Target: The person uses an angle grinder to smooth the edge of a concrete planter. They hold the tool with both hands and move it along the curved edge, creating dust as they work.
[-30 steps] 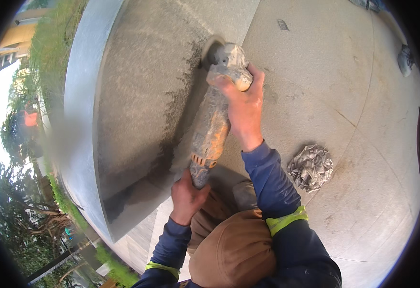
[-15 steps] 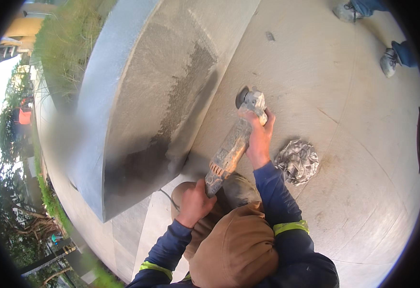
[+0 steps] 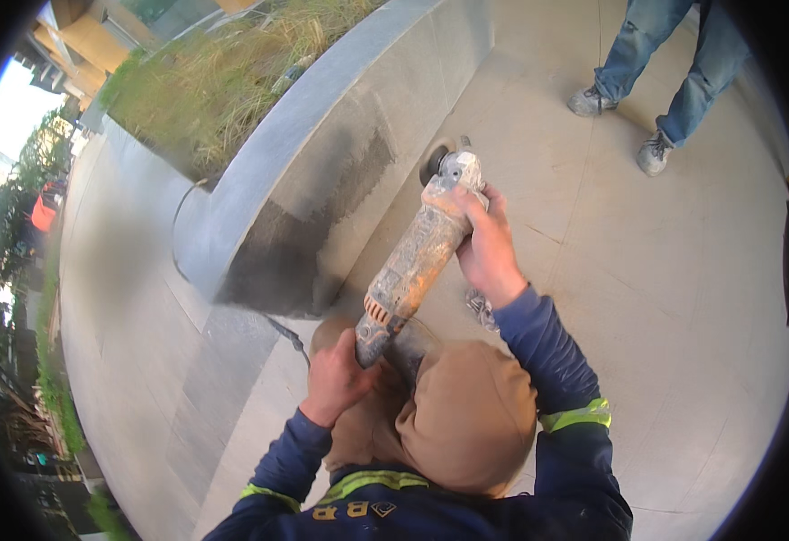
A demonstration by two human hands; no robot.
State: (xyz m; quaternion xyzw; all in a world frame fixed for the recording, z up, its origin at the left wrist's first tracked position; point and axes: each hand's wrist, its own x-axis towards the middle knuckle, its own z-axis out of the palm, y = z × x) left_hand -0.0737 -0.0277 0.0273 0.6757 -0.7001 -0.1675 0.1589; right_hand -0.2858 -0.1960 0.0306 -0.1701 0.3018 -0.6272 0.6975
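Observation:
A worn orange and grey angle grinder (image 3: 412, 263), caked with dust, is held in both hands and slants up to the right in front of my knees. My left hand (image 3: 336, 380) is closed round its rear end. Near the head, my right hand (image 3: 487, 242) grips the body, thumb on the upper side. The dark round disc (image 3: 436, 160) at the grinder's tip is off the wall, over the pavement. Beside it stands a low grey stone wall (image 3: 394, 108), with a dark damp-looking patch (image 3: 286, 239) on its face.
A crumpled grey bundle (image 3: 482, 309) lies on the pavement, partly hidden by my right forearm. A black cable (image 3: 288, 337) runs by my left hand and over the wall. Dry grass (image 3: 241, 86) grows behind the wall. A person in jeans (image 3: 642, 54) stands at the upper right.
My view has shifted, showing more of the wall top, grass and the person's legs. The grinder appears nearer and larger, still in both hands. My right arm now covers most of the crumpled bundle.

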